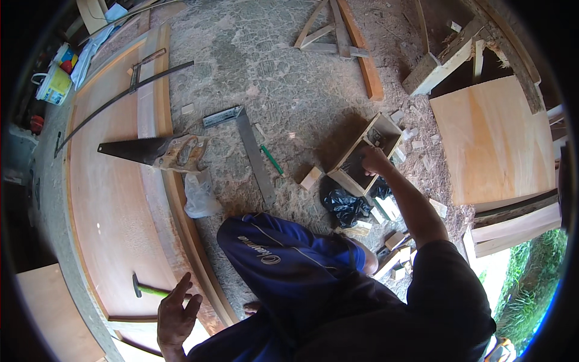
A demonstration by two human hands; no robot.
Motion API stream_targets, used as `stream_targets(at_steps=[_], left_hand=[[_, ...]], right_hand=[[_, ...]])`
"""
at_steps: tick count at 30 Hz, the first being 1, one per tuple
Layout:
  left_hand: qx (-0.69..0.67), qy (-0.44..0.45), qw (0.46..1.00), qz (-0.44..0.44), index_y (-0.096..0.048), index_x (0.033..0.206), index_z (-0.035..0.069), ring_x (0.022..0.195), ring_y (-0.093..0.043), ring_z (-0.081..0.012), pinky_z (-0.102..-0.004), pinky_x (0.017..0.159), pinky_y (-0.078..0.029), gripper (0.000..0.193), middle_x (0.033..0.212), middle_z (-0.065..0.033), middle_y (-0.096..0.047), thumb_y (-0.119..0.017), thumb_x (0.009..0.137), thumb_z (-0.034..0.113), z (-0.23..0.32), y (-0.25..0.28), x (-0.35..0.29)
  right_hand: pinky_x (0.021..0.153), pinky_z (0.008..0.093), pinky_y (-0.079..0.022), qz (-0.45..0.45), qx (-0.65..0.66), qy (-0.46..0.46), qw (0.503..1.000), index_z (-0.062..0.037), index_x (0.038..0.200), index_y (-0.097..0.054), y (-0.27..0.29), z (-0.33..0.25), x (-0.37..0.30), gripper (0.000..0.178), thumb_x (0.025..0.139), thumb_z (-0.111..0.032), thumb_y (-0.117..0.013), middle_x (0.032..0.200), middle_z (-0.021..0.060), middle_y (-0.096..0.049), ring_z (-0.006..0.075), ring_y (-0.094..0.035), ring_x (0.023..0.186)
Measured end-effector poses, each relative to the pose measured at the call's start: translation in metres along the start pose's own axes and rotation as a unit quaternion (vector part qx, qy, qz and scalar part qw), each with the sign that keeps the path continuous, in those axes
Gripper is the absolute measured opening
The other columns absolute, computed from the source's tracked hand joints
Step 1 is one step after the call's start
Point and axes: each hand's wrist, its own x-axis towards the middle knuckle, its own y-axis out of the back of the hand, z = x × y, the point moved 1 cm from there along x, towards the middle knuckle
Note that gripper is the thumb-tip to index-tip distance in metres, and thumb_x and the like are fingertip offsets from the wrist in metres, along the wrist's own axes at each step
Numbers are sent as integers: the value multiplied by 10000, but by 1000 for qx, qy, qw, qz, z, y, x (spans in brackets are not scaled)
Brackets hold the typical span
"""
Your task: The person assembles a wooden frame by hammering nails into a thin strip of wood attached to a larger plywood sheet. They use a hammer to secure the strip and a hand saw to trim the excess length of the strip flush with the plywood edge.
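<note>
Box (348,183), one; hands (375,161), two.

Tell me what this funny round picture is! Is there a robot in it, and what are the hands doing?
No robot here, just a person with two bare hands. A camera on the person's head looks down, and its very wide lens makes straight things look bent.

The left hand is open, near the green-handled hammer. The right hand reaches into a wooden box; its fingertips are hard to see, so I can't tell if it holds anything.

A handsaw lies across a long wooden panel, on the left. On the rough floor there's a metal square, for checking corners, and a black plastic bag beside the box.
</note>
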Motion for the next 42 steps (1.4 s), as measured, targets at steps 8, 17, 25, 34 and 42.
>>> stream_targets(at_steps=[8, 17, 25, 34, 42], left_hand=[[-4, -13, 1000, -12, -492, 1450, 29, 1035, -706, -332, -399, 877, -548, 623, 1248, -243, -663, -719, 926, 280, -1, -2, 2], [-15, -5, 1000, -3, -490, 1450, 24, 1018, -709, -328, -400, 851, -550, 608, 1231, -239, -670, -717, 924, 227, -3, -1, -1], [-28, -9, 1000, 0, -488, 1450, 19, 1018, -709, -318, -394, 863, -555, 598, 1224, -246, -671, -709, 930, 214, -2, 0, -1], [-7, -36, 999, 4, -488, 1450, 18, 1031, -703, -344, -409, 884, -555, 613, 1236, -256, -663, -716, 928, 245, 3, 3, -3], [2, -42, 999, -2, -482, 1462, 56, 1045, -698, -360, -417, 893, -554, 639, 1252, -242, -662, -723, 923, 300, 1, 4, -5]], right_hand=[[860, 460, -567, -28, -302, 99, 948, -212, 1093, -760, -9, 12, -4, 371, 776, -98, -607, 1105, 115, -730, 328, -686, 1075], [706, 426, -599, -81, -312, 86, 943, -35, 819, -768, 3, 11, 19, 154, 779, -69, -623, 872, 207, -736, 330, -744, 851], [809, 442, -604, 164, -313, 86, 932, 21, 916, -726, -40, 38, 28, 196, 805, -93, -612, 960, 222, -737, 360, -736, 925], [840, 451, -597, 148, -250, 25, 956, 16, 1007, -702, -39, 33, 28, 240, 842, -107, -578, 993, 244, -724, 394, -718, 977], [956, 458, -549, 163, -104, -88, 977, -7, 1153, -673, -34, 11, 24, 340, 878, -184, -580, 1226, 244, -665, 398, -646, 1159]])
